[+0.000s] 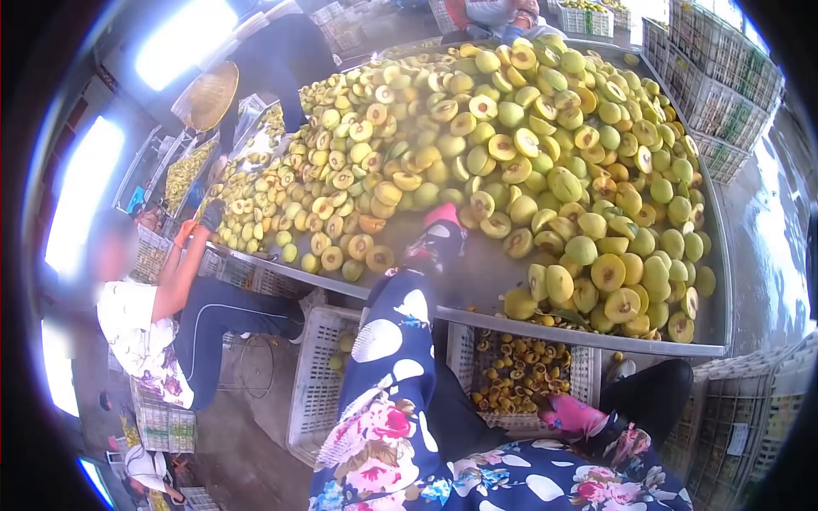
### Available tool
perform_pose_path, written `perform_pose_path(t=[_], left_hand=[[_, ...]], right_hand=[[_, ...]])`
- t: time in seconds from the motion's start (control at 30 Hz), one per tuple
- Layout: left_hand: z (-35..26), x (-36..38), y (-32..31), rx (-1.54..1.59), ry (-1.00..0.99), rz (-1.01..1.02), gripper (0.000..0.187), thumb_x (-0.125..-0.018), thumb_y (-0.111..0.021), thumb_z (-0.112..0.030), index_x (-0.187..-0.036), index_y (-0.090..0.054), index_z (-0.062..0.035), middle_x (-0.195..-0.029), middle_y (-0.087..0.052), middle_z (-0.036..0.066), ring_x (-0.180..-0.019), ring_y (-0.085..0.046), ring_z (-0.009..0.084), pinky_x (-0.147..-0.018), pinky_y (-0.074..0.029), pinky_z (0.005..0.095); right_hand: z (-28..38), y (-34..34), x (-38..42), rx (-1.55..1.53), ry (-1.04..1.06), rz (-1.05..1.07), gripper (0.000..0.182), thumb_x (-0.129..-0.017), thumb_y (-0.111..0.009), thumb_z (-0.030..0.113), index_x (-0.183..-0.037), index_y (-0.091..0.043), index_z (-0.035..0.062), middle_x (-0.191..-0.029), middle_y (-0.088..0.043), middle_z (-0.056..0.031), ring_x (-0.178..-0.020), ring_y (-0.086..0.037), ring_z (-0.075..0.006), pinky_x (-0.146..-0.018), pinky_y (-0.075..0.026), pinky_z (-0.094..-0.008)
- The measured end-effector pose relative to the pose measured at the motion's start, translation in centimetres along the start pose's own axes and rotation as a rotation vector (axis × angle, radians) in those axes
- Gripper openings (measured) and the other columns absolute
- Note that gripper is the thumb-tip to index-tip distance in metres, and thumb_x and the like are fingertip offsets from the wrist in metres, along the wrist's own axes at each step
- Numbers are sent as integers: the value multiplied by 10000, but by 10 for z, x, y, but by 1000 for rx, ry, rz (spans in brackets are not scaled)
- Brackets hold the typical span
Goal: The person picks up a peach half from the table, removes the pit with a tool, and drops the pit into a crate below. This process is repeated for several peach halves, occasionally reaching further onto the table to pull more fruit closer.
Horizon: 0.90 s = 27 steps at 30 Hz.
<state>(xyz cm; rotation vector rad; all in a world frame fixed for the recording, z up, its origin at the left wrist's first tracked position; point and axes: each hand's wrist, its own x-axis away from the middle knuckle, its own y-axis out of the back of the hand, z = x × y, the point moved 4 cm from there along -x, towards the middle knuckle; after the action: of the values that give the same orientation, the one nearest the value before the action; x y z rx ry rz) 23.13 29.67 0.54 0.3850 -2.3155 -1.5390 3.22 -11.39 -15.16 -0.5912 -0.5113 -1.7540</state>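
Note:
My left hand [441, 228], in a pink and dark glove, reaches over the metal table [477, 285] at the near edge of a heap of yellow-green, peach-like fruit [400, 157]. Many pieces are halved, showing reddish-brown hollows or stones. Blur hides how its fingers are set. My right hand [575, 416], gloved in pink, is low by my lap, at the right corner of a crate of small brownish-yellow fruit scraps [520, 375]. Its fingers look curled in, with something dark at their tips that I cannot make out.
Left of my arm stands a white crate [315, 375] with some fruit inside. A seated co-worker [162, 315] works at the table's left side; another person [494, 13] is across it. Crates are stacked at the far right [716, 77] and near right [750, 426].

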Motion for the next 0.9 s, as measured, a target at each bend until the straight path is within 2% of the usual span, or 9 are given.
perform_pose_path(t=[0.1,0.13,0.2,0.3,0.33,0.43,0.57,0.73,0.9], left_hand=[[-4,15,-15,95,37,-14,602,-672,-734,-264,-1185,-502,-52,-1077,-575,182,-947,-580,305,-827,-466,380],[-5,39,-12,24,-375,-226,558,-698,-717,-223,-1182,-499,-51,-1092,-565,182,-940,-580,299,-818,-471,374],[50,34,-35,620,-497,-116,451,-770,-644,-199,-1166,-498,-39,-1121,-546,177,-923,-581,288,-782,-484,365],[4,98,-16,1877,158,765,397,-883,-455,-318,-1116,-510,-1,-1062,-572,143,-870,-587,296,-671,-508,357],[-6,121,-16,1972,274,595,528,-891,-363,-452,-1125,-505,-1,-985,-595,148,-836,-593,304,-609,-514,374],[-37,173,-15,2060,415,553,495,-890,-401,-434,-1098,-511,2,-940,-604,162,-809,-596,317,-577,-517,381],[-79,220,-26,2215,480,430,419,-884,-501,-360,-1016,-512,37,-957,-591,156,-869,-578,311,-694,-525,417],[-117,258,-44,2261,526,398,400,-876,-494,-344,-1036,-531,22,-1006,-586,124,-902,-563,312,-743,-490,415],[-134,273,-55,2197,419,499,406,-877,-476,-342,-1082,-522,5,-1008,-580,147,-903,-547,313,-764,-476,418]], right_hand=[[41,8,19,128,-39,-38,221,-833,-535,217,-914,-491,15,-693,-543,-38,-591,-508,-94,-490,-393,-252],[50,8,23,63,-30,-43,241,-831,-542,235,-895,-491,8,-679,-546,-48,-572,-513,-112,-490,-400,-267],[60,9,34,-75,-19,-72,286,-826,-554,273,-857,-492,-5,-650,-551,-70,-536,-522,-150,-491,-414,-297],[53,10,37,-230,32,-80,266,-840,-559,269,-850,-487,13,-663,-552,-48,-535,-515,-112,-467,-404,-268],[61,10,43,-264,87,-92,263,-844,-557,270,-847,-484,17,-663,-550,-45,-530,-512,-108,-463,-402,-267],[97,15,58,-395,234,-77,252,-854,-560,262,-826,-473,28,-637,-546,-36,-502,-499,-94,-452,-400,-268],[158,25,91,-142,337,-299,250,-855,-560,246,-836,-471,14,-578,-535,-51,-512,-524,-113,-463,-393,-281],[186,26,107,68,435,-529,282,-843,-574,265,-893,-475,6,-676,-560,-208,-600,-543,-373,-545,-414,-397],[183,24,111,179,512,-633,288,-837,-578,245,-903,-468,-13,-724,-565,-211,-659,-567,-386,-546,-417,-406]])
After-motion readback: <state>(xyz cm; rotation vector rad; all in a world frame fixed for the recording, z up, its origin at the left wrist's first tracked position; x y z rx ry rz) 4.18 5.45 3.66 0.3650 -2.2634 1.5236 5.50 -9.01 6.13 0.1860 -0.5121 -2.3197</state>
